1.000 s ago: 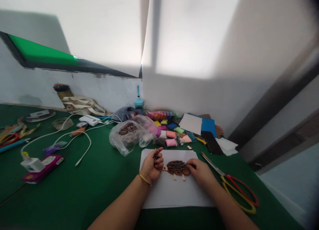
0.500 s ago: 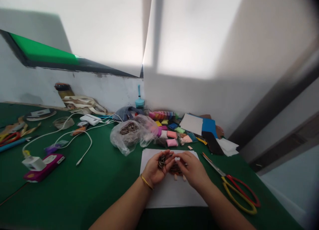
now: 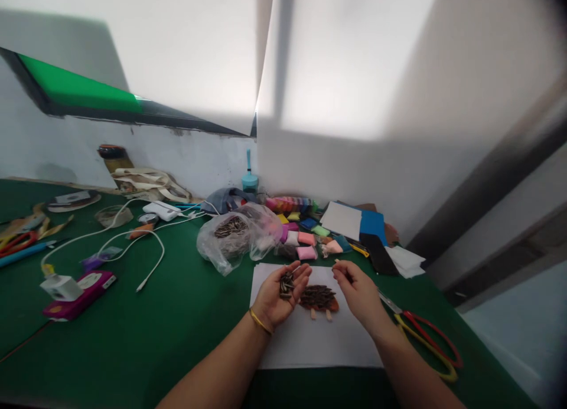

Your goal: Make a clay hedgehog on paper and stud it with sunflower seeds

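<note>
My left hand (image 3: pixel 277 294) lies palm up and cupped, holding a small heap of dark, pale-streaked sunflower seeds (image 3: pixel 286 284). To its right, over the paper's edge, my right hand (image 3: pixel 358 288) has thumb and forefinger pinched together; whatever is between the tips is too small to make out. Between the two hands, on white paper (image 3: pixel 319 350), lies a hedgehog-like figure (image 3: pixel 318 298). Overlapping dark seeds cover its orange-brown body, and two pale stubby legs (image 3: pixel 313 314) stick out below. My left fingers hide its left end.
A clear plastic bag (image 3: pixel 212 246) of seeds stands behind the paper. Several coloured clay packets (image 3: pixel 306 238) lie beside it. Red-and-yellow-handled scissors (image 3: pixel 405 320) rest at the right, partly behind my right forearm. White cables (image 3: pixel 162 249) and a magenta power bank (image 3: pixel 84 297) lie left.
My right hand has moved right, away from my left palm, fingertips still pinched. The left hand has opened out a little, and more of the seed-covered figure shows.
</note>
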`<state>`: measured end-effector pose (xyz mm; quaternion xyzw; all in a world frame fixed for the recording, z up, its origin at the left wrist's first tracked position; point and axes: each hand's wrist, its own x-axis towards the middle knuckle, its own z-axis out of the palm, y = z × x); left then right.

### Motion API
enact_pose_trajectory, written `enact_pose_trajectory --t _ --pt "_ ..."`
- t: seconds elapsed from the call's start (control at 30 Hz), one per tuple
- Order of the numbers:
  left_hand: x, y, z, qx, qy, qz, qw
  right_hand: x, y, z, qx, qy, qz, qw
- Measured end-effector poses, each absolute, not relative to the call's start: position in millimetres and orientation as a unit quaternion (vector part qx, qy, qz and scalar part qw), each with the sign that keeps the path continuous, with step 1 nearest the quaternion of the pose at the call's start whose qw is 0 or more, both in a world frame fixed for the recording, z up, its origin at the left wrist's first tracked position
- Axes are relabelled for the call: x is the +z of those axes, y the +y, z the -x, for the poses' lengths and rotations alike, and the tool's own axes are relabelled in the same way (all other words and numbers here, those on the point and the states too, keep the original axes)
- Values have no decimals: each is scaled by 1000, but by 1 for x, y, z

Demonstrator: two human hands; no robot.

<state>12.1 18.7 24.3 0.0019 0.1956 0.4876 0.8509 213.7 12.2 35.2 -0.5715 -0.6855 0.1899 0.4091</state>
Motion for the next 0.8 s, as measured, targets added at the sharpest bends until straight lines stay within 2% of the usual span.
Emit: enact_pose_trajectory --t 0.2,0.37,0.6,0.8 --pt "17 29 -6 557 200 25 806 -3 8 -252 260 -671 616 320" --pt "13 31 -5 561 209 33 800 -10 -2 -255 297 -666 616 297" --pt "12 31 -5 562 209 31 799 0 -9 -247 211 -737 588 257" --pt "11 31 -6 561 213 27 800 -1 -7 -238 211 -741 594 231"
